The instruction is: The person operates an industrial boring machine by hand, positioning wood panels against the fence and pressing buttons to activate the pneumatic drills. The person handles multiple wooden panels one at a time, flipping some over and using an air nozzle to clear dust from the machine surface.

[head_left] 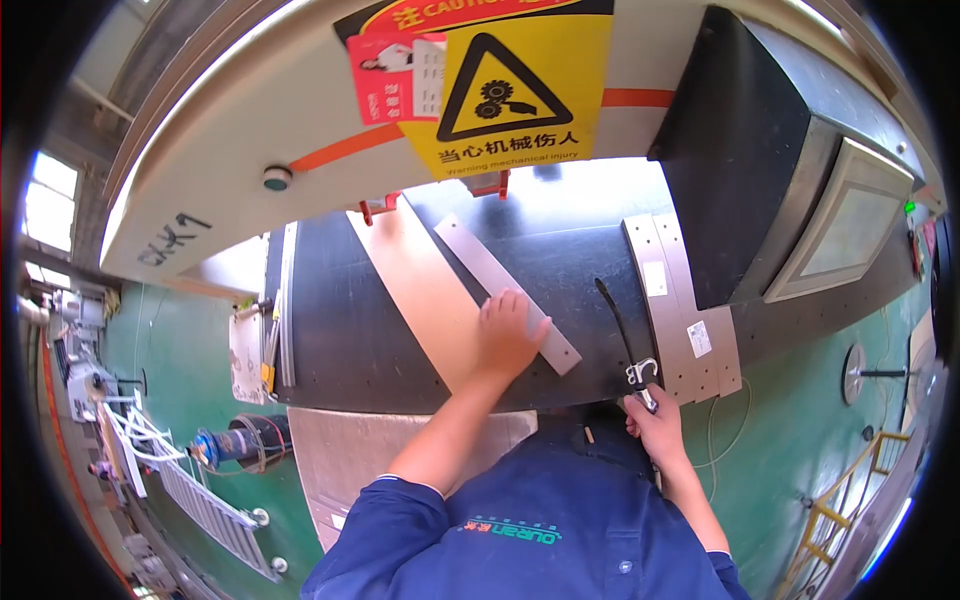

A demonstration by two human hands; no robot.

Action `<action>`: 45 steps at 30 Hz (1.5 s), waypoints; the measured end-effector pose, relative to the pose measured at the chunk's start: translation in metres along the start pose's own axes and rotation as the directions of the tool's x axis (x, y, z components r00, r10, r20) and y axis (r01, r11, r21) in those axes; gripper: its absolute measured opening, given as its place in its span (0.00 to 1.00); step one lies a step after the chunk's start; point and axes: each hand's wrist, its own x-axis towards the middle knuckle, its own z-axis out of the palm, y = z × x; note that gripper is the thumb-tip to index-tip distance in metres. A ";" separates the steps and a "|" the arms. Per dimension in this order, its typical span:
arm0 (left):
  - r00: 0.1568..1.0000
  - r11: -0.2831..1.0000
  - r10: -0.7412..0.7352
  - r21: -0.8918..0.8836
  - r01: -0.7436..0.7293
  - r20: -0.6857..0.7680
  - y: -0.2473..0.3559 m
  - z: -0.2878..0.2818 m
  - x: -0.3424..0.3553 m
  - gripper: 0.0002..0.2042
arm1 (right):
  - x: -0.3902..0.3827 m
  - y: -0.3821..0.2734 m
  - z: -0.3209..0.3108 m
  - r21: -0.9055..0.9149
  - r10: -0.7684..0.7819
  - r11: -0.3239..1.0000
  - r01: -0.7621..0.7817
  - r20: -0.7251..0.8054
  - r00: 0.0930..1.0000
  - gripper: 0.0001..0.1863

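My left hand (512,335) lies over the lower half of a narrow grey-brown strip (478,258) with holes near its ends, fingers stretched across it and thumb out to the right. The strip sits slanted on the dark machine table (330,330). Beside it, running under my left wrist, is a long tan board (405,265). My right hand (655,425) is closed round the handle of an air blow gun (640,373) near the table's front edge. Its thin black nozzle points up and away over the table; the lower handle is hidden in my fingers.
Two drilled panels (690,345) with white labels lie at the right. Overhead hang a pale machine housing (230,210) with a yellow warning sign (520,100) and a screen box (840,220). A wooden board (350,450) stands at front left; a white rack (190,480) is farther left.
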 end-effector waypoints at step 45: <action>0.152 0.095 -0.984 -0.995 0.006 -0.093 -0.015 -0.070 -0.193 0.26 | 0.014 -0.009 -0.046 -0.153 -0.052 0.979 0.131 0.437 0.898 0.08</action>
